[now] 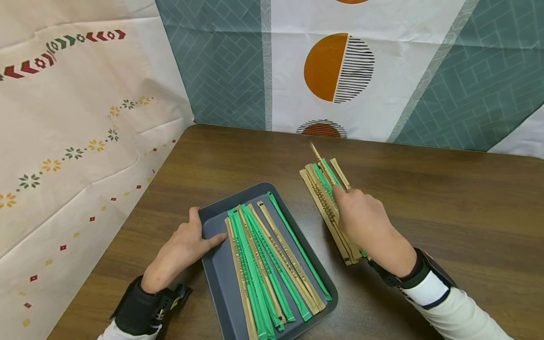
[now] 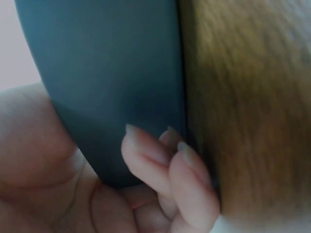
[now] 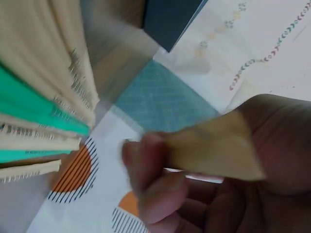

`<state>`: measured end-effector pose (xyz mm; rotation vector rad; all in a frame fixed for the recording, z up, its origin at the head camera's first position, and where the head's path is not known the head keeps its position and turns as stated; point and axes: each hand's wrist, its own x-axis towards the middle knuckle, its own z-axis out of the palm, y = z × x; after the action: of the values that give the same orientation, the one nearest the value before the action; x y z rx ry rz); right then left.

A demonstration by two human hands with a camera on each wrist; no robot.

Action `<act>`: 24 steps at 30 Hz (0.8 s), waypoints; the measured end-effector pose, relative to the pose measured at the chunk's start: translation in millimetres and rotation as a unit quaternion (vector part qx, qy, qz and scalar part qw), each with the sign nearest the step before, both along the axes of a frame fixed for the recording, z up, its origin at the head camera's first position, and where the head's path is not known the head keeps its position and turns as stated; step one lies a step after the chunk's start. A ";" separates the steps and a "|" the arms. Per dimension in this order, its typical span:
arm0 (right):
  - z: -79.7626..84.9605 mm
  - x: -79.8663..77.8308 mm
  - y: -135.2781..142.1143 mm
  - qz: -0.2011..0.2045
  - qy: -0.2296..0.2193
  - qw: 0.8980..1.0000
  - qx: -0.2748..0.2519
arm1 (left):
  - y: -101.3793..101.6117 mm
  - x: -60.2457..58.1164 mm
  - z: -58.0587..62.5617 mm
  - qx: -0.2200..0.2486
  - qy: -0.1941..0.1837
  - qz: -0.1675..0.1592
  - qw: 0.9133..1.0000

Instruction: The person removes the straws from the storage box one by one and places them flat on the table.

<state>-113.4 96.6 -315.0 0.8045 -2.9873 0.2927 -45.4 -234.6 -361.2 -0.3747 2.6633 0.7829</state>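
My left hand [image 1: 182, 248] grips the left side of a dark grey tray [image 1: 217, 271], its thumb over the rim. In the left wrist view the fingers curl against the tray's outer wall [image 2: 107, 68]. Inside the tray several slim paper-wrapped sticks, some green [image 1: 297, 243] and some brown [image 1: 289, 243], lie lengthwise. My right hand [image 1: 367, 224] is over a pile of similar wrapped sticks [image 1: 327, 217] to the right of the tray. A brown wrapped stick [image 3: 214, 150] is pinched in its fingers, the far end pointing up and away over the pile.
Everything rests on a brown wooden table [image 1: 446, 203]. Its back edge meets a teal and white patterned cloth [image 1: 221, 71]. A cream cloth with small printed flowers [image 1: 85, 113] borders the left side. Both wrists wear black straps [image 1: 142, 307].
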 end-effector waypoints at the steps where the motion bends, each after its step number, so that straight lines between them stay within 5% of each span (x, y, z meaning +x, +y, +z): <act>1: -0.3 -1.4 1.4 -0.006 -0.007 1.000 0.005 | 0.1 -0.1 0.2 0.000 0.000 0.000 1.000; 10: -4.3 -11.3 6.3 -0.053 -0.092 0.992 0.066 | 0.9 0.1 -0.1 0.002 0.005 -0.001 1.000; 24: 0.5 -10.8 6.6 -0.060 -0.128 0.984 0.106 | -0.2 -0.5 0.1 0.000 -0.002 0.001 1.000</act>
<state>-124.2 103.1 -314.5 0.6397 -3.3371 0.0805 -45.9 -234.8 -361.0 -0.3782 2.6586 0.7825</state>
